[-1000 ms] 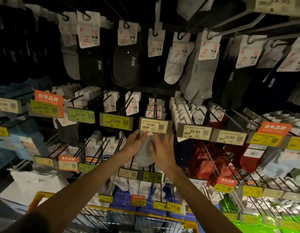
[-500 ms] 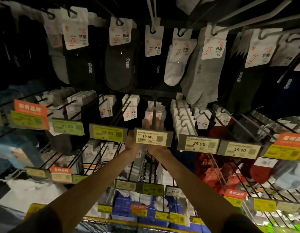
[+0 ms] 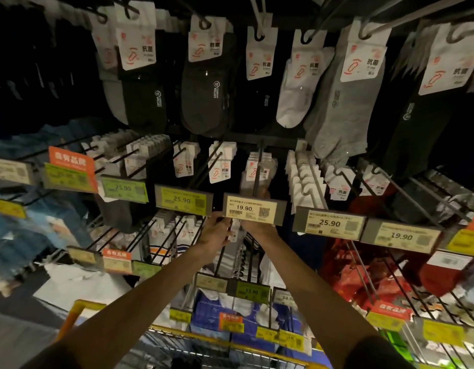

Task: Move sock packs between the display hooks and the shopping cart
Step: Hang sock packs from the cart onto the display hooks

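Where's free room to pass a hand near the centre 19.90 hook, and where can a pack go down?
Free: the gap under the centre 19.90 tag, above the lower tags, where the left hand and right hand meet at a sock pack. The cart basket between the forearms looks bare. Crowded: the full hook right of that tag.

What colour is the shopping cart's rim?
Yellow: the shopping cart rim, seen best in the head view.

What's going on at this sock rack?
A person reaches both hands up under the 19.90 price tag. The left hand pinches a sock pack just below the tag. The right hand is mostly hidden behind the tag, near the hook. The yellow cart stands below the arms.
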